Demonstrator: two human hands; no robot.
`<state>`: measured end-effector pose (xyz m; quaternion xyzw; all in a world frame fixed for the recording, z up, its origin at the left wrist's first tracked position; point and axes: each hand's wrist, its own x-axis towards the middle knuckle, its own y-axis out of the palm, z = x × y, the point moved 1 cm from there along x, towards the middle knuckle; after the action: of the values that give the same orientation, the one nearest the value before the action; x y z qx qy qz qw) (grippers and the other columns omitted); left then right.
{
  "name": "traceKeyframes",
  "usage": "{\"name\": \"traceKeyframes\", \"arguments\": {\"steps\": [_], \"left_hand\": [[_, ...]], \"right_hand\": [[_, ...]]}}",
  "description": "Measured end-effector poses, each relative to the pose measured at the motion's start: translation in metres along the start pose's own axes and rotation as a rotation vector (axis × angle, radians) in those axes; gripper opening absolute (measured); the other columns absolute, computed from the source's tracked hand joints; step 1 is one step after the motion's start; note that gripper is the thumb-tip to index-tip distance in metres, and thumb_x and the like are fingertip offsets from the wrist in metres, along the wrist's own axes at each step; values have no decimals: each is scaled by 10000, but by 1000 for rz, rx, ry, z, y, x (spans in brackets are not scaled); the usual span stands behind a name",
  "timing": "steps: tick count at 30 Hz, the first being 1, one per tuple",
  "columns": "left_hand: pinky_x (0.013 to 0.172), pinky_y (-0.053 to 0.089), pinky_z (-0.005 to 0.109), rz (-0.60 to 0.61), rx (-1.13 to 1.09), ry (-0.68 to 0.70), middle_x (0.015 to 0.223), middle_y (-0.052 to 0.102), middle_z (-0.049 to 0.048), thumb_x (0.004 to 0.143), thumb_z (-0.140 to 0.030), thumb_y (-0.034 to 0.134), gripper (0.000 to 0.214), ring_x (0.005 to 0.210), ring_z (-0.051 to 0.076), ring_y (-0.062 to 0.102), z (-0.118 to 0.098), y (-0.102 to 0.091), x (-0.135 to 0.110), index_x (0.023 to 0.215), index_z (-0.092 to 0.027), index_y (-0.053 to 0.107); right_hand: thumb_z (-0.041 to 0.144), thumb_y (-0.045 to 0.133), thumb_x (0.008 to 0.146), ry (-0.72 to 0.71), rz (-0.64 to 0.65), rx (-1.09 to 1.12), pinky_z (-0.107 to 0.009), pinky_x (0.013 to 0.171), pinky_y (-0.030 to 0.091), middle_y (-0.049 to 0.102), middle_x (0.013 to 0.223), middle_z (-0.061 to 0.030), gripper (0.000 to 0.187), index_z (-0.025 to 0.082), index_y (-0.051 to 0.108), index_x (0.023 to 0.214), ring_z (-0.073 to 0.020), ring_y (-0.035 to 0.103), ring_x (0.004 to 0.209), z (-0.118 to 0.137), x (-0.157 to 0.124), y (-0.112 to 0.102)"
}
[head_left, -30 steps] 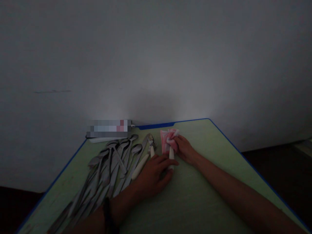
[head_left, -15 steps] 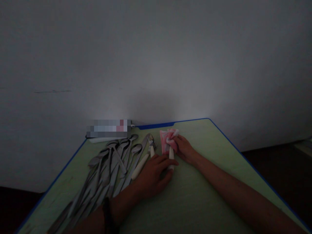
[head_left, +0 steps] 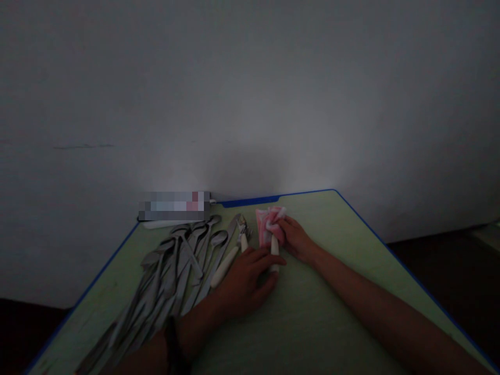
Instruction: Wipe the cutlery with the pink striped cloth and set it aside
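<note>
My left hand (head_left: 252, 278) is closed on the cream handle (head_left: 275, 247) of a utensil whose head is hidden under a pink and white cloth (head_left: 269, 221). My right hand (head_left: 295, 237) pinches that cloth around the utensil's far end. Close to my left fingers, a cream-handled piece (head_left: 244, 240) with a metal head lies on the table. Another cream handle (head_left: 224, 268) rests slantwise beside my left hand. Further left, several metal spoons (head_left: 177, 255) and other flatware lie in a loose pile, partly behind my left forearm.
The pale green table (head_left: 332, 224) has a blue rim and stands against a grey wall (head_left: 250, 94). At the back left corner lies a blurred-out box or packet (head_left: 174, 206) with a white edge below it.
The folds of the pink cloth have shifted slightly in my right hand. My left hand and the flatware stay in place.
</note>
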<state>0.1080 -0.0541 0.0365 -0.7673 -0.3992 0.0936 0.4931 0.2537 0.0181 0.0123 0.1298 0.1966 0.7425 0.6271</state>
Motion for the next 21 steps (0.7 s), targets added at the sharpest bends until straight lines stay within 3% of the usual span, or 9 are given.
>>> {"name": "traceKeyframes", "arguments": {"steps": [21], "left_hand": [[839,402,366,4,2,-7,1025,595,49,862,-209,466,301,918,202,514,1,2,0,1146,-250,558]], "right_hand": [[271,633,620,1,-6,-14,-216,457,274,529,602,53,158,172,579,730,-69,388,496,-1,0,-1]]}}
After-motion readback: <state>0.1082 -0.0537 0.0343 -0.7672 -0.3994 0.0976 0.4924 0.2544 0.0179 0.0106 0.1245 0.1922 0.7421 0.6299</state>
